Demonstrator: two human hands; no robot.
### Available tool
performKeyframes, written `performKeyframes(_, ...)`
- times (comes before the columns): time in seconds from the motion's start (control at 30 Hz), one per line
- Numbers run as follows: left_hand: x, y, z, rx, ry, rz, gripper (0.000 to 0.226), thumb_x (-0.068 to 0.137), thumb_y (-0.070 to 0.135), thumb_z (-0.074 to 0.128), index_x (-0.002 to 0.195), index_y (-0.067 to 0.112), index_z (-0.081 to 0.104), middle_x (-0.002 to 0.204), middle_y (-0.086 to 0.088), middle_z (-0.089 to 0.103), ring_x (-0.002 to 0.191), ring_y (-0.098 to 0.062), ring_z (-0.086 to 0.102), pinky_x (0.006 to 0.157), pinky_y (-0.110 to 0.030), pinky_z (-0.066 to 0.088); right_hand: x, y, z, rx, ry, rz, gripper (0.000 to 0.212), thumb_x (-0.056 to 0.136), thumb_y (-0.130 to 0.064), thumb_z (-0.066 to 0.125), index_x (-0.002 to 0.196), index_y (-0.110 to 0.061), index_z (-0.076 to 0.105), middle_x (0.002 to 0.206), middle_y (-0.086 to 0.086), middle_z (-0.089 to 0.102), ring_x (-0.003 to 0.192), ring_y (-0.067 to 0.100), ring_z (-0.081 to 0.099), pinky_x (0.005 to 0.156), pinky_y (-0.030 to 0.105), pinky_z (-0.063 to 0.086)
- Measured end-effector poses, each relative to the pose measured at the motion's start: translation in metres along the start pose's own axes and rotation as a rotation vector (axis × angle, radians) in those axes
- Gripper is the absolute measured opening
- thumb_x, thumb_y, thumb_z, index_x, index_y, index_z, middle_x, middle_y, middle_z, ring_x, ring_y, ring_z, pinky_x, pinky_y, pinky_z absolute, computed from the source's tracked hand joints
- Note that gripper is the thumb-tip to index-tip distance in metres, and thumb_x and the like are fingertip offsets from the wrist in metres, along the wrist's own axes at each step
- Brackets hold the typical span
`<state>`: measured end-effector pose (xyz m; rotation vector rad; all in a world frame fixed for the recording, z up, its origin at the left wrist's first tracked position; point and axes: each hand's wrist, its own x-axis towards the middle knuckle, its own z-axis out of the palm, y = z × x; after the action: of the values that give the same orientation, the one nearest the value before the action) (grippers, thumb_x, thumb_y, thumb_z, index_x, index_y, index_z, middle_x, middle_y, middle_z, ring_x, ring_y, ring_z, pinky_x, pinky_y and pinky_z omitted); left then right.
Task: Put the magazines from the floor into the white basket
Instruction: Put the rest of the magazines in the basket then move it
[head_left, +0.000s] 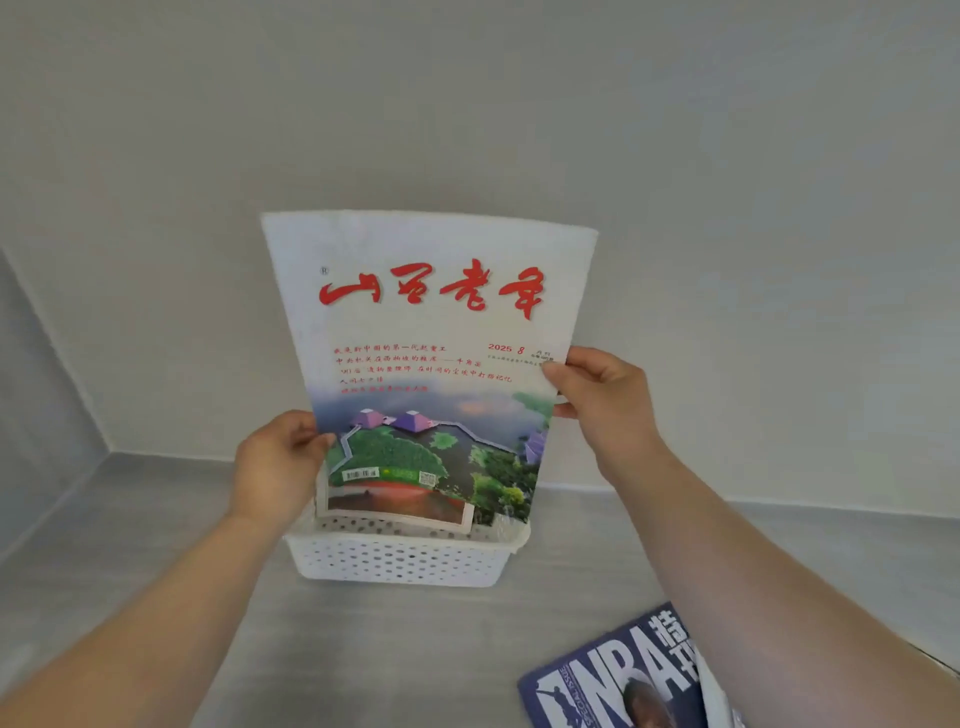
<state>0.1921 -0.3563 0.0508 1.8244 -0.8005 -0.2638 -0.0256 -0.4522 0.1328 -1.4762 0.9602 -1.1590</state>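
I hold a white magazine (431, 353) with red brush lettering and a landscape picture upright, its lower edge dipping into the white perforated basket (400, 558) on the grey floor. My left hand (275, 462) grips its lower left edge, and my right hand (602, 395) pinches its right edge higher up. Another cover shows inside the basket, behind the held magazine's bottom. A dark blue NBA magazine (618, 675) lies flat on the floor at the lower right, partly under my right forearm.
The basket stands against a plain light wall (519, 104). A second wall meets it in a corner at the left (62, 389). Grey floor (389, 654) stretches in front of the basket.
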Motion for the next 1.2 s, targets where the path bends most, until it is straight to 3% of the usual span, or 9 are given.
performKeyframes(0.27, 0.028, -0.029, -0.002, 0.119, -0.006, -0.086, 0.016, 0.081, 0.001, 0.054, 0.092, 0.0, 0.065, 0.099, -0.021, 0.069, 0.087, -0.035, 0.061, 0.081, -0.036, 0.045, 0.019, 0.029, 0.035, -0.111, 0.005, 0.102, 0.015, 0.081, -0.002, 0.06, 0.092, -0.007, 0.069, 0.086, 0.004, 0.066, 0.064, 0.01, 0.061, 0.059, 0.02, 0.053)
performKeyframes(0.43, 0.03, -0.037, 0.002, 0.189, -0.064, -0.131, 0.015, 0.084, 0.009, 0.054, 0.091, 0.005, 0.066, 0.097, -0.019, 0.07, 0.079, -0.034, 0.059, 0.075, -0.032, 0.043, 0.011, 0.057, 0.033, -0.131, 0.073, 0.245, 0.019, 0.082, -0.002, 0.058, 0.073, -0.018, 0.065, 0.086, 0.005, 0.067, 0.066, 0.012, 0.061, 0.066, 0.025, 0.055)
performKeyframes(0.5, 0.03, -0.034, 0.005, 0.184, -0.022, -0.079, 0.019, 0.084, 0.009, 0.053, 0.1, 0.006, 0.062, 0.108, -0.016, 0.067, 0.088, -0.031, 0.058, 0.077, -0.03, 0.04, 0.011, 0.063, 0.03, -0.166, 0.136, 0.281, 0.014, 0.083, -0.001, 0.056, 0.083, -0.013, 0.063, 0.099, 0.012, 0.068, 0.079, 0.02, 0.061, 0.078, 0.034, 0.054)
performKeyframes(0.6, 0.027, -0.021, 0.015, -0.025, -0.035, -0.073, 0.053, 0.084, 0.006, 0.054, 0.132, 0.01, 0.033, 0.135, -0.012, 0.047, 0.115, -0.026, 0.049, 0.095, -0.038, 0.04, 0.012, 0.065, 0.028, -0.228, 0.178, 0.278, 0.034, 0.085, 0.0, 0.049, 0.117, -0.011, 0.051, 0.126, 0.011, 0.055, 0.095, 0.018, 0.052, 0.067, 0.01, 0.047)
performKeyframes(0.67, 0.023, -0.012, 0.022, -0.145, -0.107, -0.065, 0.06, 0.085, 0.003, 0.051, 0.136, 0.017, 0.024, 0.138, -0.009, 0.042, 0.126, -0.028, 0.041, 0.1, -0.044, 0.038, 0.013, 0.066, 0.029, -0.21, 0.118, 0.314, 0.055, 0.088, 0.002, 0.043, 0.138, -0.012, 0.027, 0.14, 0.009, 0.041, 0.114, 0.022, 0.048, 0.076, 0.011, 0.039)
performKeyframes(0.73, 0.021, -0.006, 0.028, -0.219, -0.156, -0.019, 0.052, 0.085, -0.002, 0.048, 0.129, 0.019, 0.031, 0.123, -0.004, 0.048, 0.122, -0.027, 0.043, 0.093, -0.041, 0.043, 0.016, 0.068, 0.034, -0.178, 0.035, 0.382, 0.062, 0.088, 0.004, 0.041, 0.142, -0.013, 0.016, 0.134, 0.01, 0.043, 0.121, 0.028, 0.046, 0.083, 0.025, 0.038)
performKeyframes(0.87, 0.024, -0.001, 0.031, -0.281, -0.187, -0.038, 0.053, 0.084, -0.005, 0.047, 0.126, 0.022, 0.03, 0.125, -0.004, 0.047, 0.121, -0.023, 0.043, 0.093, -0.043, 0.045, 0.019, 0.072, 0.053, -0.167, -0.043, 0.411, 0.052, 0.083, 0.008, 0.04, 0.131, -0.012, 0.031, 0.119, 0.011, 0.053, 0.102, 0.033, 0.055, 0.091, 0.048, 0.047)
performKeyframes(1.03, 0.03, -0.006, 0.02, -0.139, -0.297, 0.032, 0.051, 0.087, 0.005, 0.049, 0.131, 0.019, 0.026, 0.113, 0.006, 0.043, 0.106, -0.011, 0.039, 0.07, -0.016, 0.044, 0.019, 0.073, 0.058, -0.098, -0.111, 0.428, 0.047, 0.086, 0.003, 0.041, 0.129, -0.013, 0.032, 0.116, 0.012, 0.053, 0.105, 0.044, 0.054, 0.084, 0.053, 0.051)
performKeyframes(1.2, 0.013, -0.007, 0.017, -0.15, -0.285, 0.007, 0.046, 0.083, 0.005, 0.054, 0.122, 0.02, 0.035, 0.124, -0.004, 0.049, 0.106, -0.017, 0.046, 0.075, -0.024, 0.046, 0.003, 0.067, 0.037, -0.226, -0.145, 0.402, 0.051, 0.087, 0.0, 0.044, 0.134, -0.013, 0.031, 0.131, 0.013, 0.05, 0.118, 0.036, 0.05, 0.078, 0.034, 0.048)
